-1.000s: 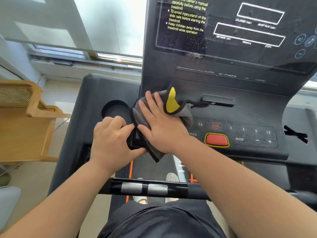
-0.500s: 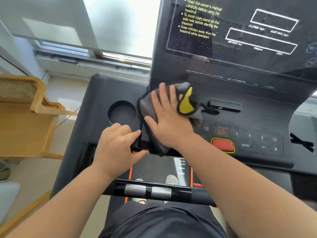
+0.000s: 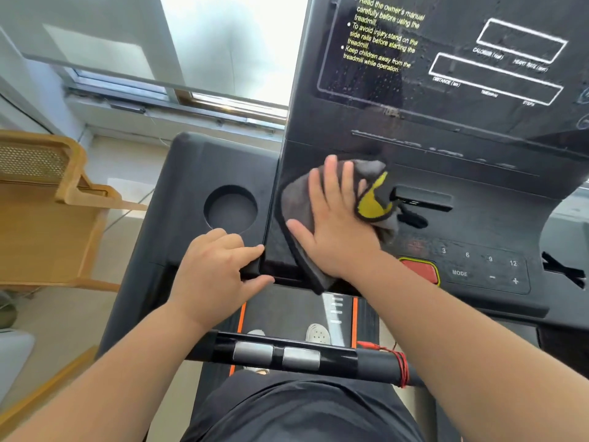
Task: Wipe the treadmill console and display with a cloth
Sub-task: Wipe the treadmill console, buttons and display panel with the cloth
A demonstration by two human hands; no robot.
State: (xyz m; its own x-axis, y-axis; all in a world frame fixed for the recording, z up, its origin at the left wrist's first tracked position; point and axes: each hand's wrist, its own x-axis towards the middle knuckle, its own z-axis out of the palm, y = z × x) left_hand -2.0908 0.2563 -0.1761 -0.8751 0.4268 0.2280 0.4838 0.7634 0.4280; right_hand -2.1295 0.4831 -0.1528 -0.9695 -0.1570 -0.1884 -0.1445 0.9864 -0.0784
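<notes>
From the head camera, the right hand (image 3: 334, 224) lies flat and open, fingers spread, pressing a grey cloth (image 3: 299, 215) with a yellow patch against the treadmill console (image 3: 478, 224). The cloth sits on the console's left part, just below the display (image 3: 446, 59) and left of a narrow dark slot (image 3: 424, 199); its lower end hangs over the console's near edge. The left hand (image 3: 216, 272) is curled around the near left corner of the console panel, fingers on top and thumb at the near edge, gripping it just beside the cloth but not touching it. A round cup holder (image 3: 230, 208) is sunk into the left wing of the console, just beyond the left hand. Toward the console's near edge, right of the right wrist, sit a red button (image 3: 420, 271) and a row of marked keys. The display carries yellow warning text and white outlined boxes, with specks across its dark face. A black handlebar (image 3: 287, 355) with two silver plates crosses below both forearms.
</notes>
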